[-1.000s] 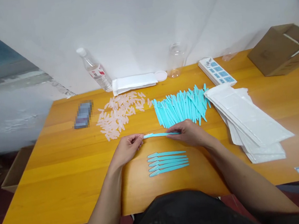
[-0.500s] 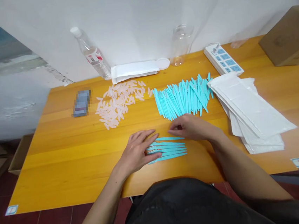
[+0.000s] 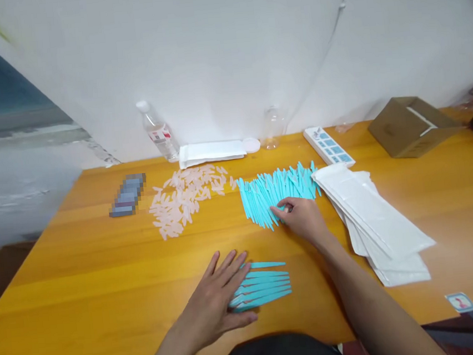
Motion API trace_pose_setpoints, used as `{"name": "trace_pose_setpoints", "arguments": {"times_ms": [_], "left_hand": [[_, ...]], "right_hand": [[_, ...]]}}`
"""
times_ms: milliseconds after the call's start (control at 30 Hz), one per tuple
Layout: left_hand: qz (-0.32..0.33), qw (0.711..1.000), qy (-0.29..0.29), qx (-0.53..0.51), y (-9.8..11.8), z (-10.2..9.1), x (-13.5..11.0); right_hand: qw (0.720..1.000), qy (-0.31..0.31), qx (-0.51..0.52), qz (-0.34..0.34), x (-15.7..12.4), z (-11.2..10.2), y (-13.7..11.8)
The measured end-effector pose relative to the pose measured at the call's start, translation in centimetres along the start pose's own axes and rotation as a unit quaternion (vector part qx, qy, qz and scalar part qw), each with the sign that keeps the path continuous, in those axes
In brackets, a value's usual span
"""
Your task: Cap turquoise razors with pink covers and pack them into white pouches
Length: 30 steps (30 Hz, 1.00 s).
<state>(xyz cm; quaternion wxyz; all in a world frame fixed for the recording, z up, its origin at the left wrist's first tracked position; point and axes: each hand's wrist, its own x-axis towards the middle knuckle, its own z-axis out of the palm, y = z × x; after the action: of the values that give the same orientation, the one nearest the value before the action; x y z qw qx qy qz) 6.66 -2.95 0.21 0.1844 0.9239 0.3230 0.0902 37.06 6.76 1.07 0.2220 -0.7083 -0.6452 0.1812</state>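
Note:
My left hand (image 3: 212, 294) lies flat with fingers spread, over the left ends of a row of several turquoise eyebrow razors (image 3: 268, 288) set side by side on the table. Those ends are partly hidden beneath it. Further back is a loose heap of turquoise eyebrow razors (image 3: 259, 197), their slim handles pointing roughly towards me. My right hand (image 3: 305, 218) reaches to the heap's near edge, its thumb and forefinger pinched on the end of one razor. Left of the heap, small translucent pinkish pieces (image 3: 183, 196), like blade caps, are scattered.
White plastic packets (image 3: 374, 220) lie to the right, by a power strip (image 3: 329, 146) and a cardboard box (image 3: 407, 127). Against the wall stand a labelled bottle (image 3: 160, 137) and a clear jar (image 3: 272, 129), with a white packet (image 3: 213, 152) between. A blurred phone (image 3: 127, 195) lies left.
My right hand has moved from beside the laid-out row, away from me, to the heap. My left hand stays over the row, with its fingers spread wider. The view has tilted up.

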Motion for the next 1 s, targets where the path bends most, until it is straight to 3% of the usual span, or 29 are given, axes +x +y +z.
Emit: {"name": "trace_pose_setpoints", "arguments": {"times_ms": [233, 367, 533, 600, 733, 833, 1000], "left_hand": [[-0.133, 0.977, 0.167, -0.015, -3.9, -3.8, 1.7], [-0.158, 0.963, 0.215, -0.042, -6.8, -4.7, 3.5], [-0.175, 0.954, 0.241, -0.030, -10.7, -5.4, 5.2], [-0.178, 0.955, 0.238, -0.004, -12.1, -5.8, 6.0], [-0.161, 0.966, 0.186, 0.075, -14.4, -6.6, 8.3], [-0.149, 0.972, 0.130, 0.124, -15.5, -7.3, 10.4], [-0.123, 0.979, 0.058, 0.153, -15.8, -7.8, 12.2]], "right_hand": [[0.998, 0.025, -0.055, 0.027, 0.5, 0.9, -1.0], [0.997, 0.014, -0.060, 0.043, 1.0, 0.7, -0.6], [0.993, 0.007, 0.085, 0.084, 1.3, 0.1, 0.4], [0.971, -0.032, 0.210, 0.107, 1.2, -0.4, 0.9], [0.893, -0.186, 0.393, 0.116, 0.6, -1.4, 0.9], [0.849, -0.286, 0.433, 0.097, 0.0, -1.8, 0.2], [0.833, -0.350, 0.424, 0.063, -0.5, -1.6, -0.6]]}}
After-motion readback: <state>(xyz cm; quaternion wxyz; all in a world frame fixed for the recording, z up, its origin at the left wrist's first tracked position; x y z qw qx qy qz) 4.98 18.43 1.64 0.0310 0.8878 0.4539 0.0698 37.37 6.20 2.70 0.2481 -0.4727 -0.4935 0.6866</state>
